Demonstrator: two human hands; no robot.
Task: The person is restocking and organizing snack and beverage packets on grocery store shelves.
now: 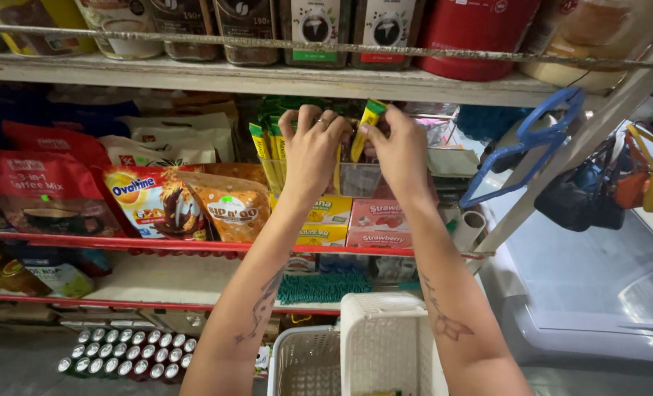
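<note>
White plastic baskets (385,341) sit nearest, below two bare forearms reaching up to the middle shelf (194,244). At that shelf's right end, the left hand (312,150) curls closed over upright yellow-green sachets (268,150) in a clear tub (359,178), while the right hand (400,150) pinches one sachet (370,121) at its top. Steadying the row while easing that sachet straight would likely keep neighbours from toppling.

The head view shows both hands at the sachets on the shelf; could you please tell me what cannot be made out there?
- Clear container: contents hidden by the left hand and right hand.
- White basket: contents cut off by the bottom edge.
- Yellow-green sachets: count unclear, partly behind the left hand.
- Top-shelf jars: cut off above.
</note>
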